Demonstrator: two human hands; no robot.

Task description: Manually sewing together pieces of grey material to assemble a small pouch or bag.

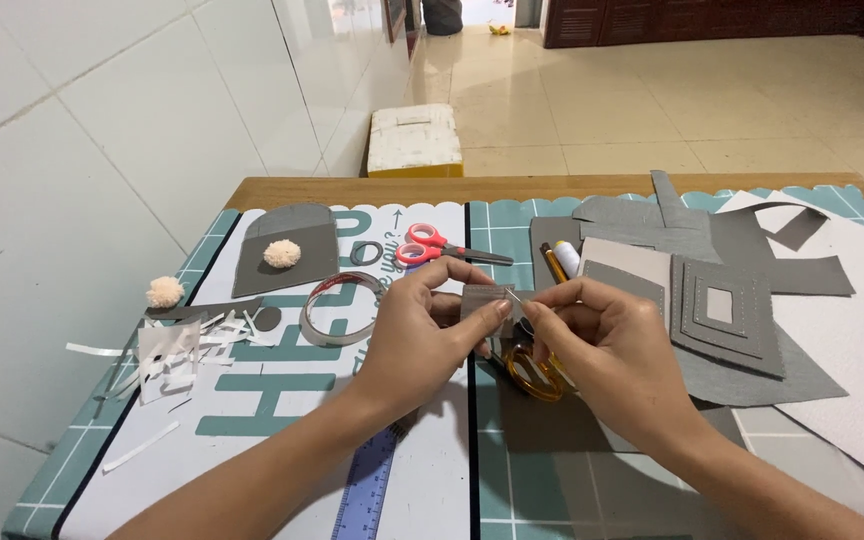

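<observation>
My left hand [422,330] pinches a small grey felt piece [482,298] between thumb and fingers, held above the table. My right hand [602,345] holds a thin needle [514,294] at the top edge of that felt piece, its fingertips touching the left hand's. Under my hands lie yellow-handled scissors [534,375] on a dark grey felt sheet [552,420]. Any thread is too thin to make out.
Red-handled scissors [432,246], a tape roll [337,308], two cream pom-poms [282,253], white paper scraps [167,350], a purple ruler [367,490], stacked grey felt pieces [722,310] and white sheets [852,330] lie on the mat-covered table. A white box [414,140] stands on the tiled floor.
</observation>
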